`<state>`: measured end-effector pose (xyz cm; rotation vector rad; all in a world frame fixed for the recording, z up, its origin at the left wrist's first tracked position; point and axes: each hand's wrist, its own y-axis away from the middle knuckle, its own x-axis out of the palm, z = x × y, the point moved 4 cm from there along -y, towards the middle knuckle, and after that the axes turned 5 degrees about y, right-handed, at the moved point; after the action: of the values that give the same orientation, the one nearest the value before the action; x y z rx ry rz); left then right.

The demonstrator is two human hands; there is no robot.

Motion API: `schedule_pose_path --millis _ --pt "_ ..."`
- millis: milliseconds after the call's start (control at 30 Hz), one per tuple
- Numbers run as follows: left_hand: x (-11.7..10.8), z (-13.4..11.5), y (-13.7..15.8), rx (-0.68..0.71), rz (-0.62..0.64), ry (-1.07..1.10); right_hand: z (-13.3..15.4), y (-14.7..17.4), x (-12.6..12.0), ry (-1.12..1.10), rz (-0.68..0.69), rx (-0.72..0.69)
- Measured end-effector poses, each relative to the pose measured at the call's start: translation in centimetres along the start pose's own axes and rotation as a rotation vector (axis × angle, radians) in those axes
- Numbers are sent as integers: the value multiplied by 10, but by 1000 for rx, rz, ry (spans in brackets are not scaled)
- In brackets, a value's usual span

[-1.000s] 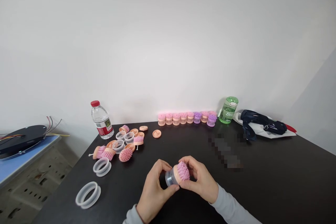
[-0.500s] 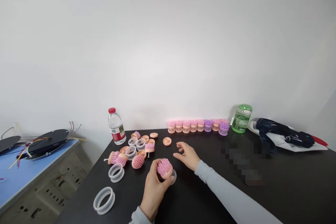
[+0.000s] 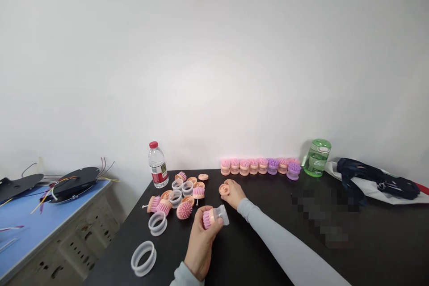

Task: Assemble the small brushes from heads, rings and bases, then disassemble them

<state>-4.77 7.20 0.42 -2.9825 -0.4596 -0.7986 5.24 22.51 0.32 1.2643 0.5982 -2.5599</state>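
My left hand is wrapped round a pink bristle brush head, tipped sideways with its bristles to the left. A clear plastic ring sits on the other end of that brush head. Farther back, my right hand pinches a round peach cap at its right edge, low over the black table or on it. Left of my hands lie loose pink brush heads, peach caps and clear rings. One larger ring rests nearest me.
Along the wall stands a row of pink and purple brushes. A water bottle is at the back left, a green container at the back right beside a dark strapped item. A blue table with wired black discs adjoins on the left.
My right hand has reached the peach cap and closed on it. My left hand has turned the brush head sideways, bringing its clear ring into view. The camera view has shifted slightly.
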Motion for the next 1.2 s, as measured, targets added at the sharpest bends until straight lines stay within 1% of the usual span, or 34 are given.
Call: schedule_pose_path --millis 133,267,333,400,467,567,667,833,1100,1200 --pt "3 1 2 0 17 -5 -1 49 -27 -99 -19 -106" --pt "8 11 6 -14 57 -53 4 103 -49 -192 -16 -202" --pt "12 16 8 -5 98 -111 6 121 -55 -259 -10 -185" --pt "17 19 11 8 150 -178 5 133 -58 -328 -7 -136" --pt "21 20 14 11 191 -214 4 139 -60 -358 -28 -98" --pt "23 19 17 27 220 -243 3 143 -65 -354 -85 -109" --pt "21 20 14 46 248 -307 3 146 -71 -387 -108 -166" --pt "17 25 5 71 298 -373 2 151 -75 -454 -100 -261" --pt "23 27 9 14 311 -385 -1 157 -81 -354 -156 -420" --pt "27 27 12 -20 347 -381 1 159 -85 -335 -180 -482"
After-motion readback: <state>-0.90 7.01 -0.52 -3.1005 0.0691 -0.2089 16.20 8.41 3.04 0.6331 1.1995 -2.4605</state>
